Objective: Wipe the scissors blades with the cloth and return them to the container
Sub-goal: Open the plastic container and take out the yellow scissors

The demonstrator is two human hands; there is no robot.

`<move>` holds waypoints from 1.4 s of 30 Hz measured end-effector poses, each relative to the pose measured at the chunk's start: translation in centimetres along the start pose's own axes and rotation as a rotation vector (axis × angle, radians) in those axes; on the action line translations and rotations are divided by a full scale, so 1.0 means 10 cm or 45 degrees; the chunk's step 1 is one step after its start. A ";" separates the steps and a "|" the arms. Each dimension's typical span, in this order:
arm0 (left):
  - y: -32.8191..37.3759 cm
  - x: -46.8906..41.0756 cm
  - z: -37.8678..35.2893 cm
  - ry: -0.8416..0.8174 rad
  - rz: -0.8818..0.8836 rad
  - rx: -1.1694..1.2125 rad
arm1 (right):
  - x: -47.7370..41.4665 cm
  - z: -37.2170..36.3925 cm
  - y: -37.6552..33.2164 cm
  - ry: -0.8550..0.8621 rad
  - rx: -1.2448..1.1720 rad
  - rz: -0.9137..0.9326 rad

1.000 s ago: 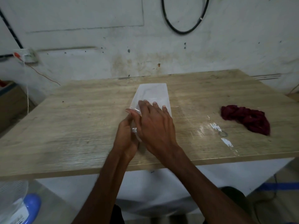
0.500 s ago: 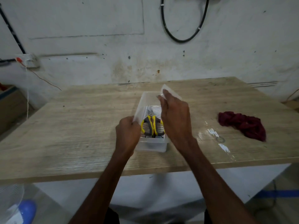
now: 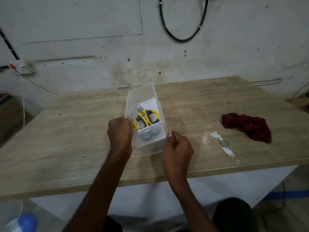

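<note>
A clear plastic container point(image 3: 151, 141) stands open in the middle of the wooden table point(image 3: 66, 139). Scissors point(image 3: 146, 120) with yellow and grey handles lie inside it, their short blades pointing away from me. My left hand point(image 3: 119, 133) grips the container's left rim. At the near right corner, my right hand point(image 3: 178, 149) pinches the clear lid point(image 3: 168, 124), which is hard to make out beside the container. A crumpled dark red cloth point(image 3: 247, 126) lies on the table to the right, apart from both hands.
A small metal ring point(image 3: 224, 142) and white marks lie on the table between the container and the cloth. The table's front edge is close to me. A wall with a hanging black cable point(image 3: 182, 39) runs behind the table.
My right hand has lifted the lid off the container and brought it down to the container's right side. The scissors inside have come into view. My left hand has stayed on the left rim.
</note>
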State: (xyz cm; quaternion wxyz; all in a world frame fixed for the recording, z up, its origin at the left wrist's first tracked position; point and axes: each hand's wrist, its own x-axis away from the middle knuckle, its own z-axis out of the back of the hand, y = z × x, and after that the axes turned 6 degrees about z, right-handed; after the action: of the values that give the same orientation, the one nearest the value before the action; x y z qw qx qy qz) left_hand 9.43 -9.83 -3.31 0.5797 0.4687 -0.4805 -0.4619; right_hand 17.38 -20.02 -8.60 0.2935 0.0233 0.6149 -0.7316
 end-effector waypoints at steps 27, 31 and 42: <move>-0.16 0.07 0.01 -0.114 -0.028 -0.446 | -0.58 -0.20 -0.62 -0.539 0.887 0.830; -0.17 0.14 0.01 -0.100 -0.062 -0.467 | -0.68 -0.44 -0.63 -0.974 1.208 0.831; -0.19 0.08 0.02 -0.093 -0.077 -0.593 | -0.79 -0.38 -0.67 -0.514 0.425 0.391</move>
State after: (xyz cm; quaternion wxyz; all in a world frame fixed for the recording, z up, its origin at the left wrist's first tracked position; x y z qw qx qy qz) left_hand 9.21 -10.92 -5.05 0.6404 0.3194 -0.3672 -0.5941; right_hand 19.62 -12.92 -0.41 0.5089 0.0179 0.4045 -0.7596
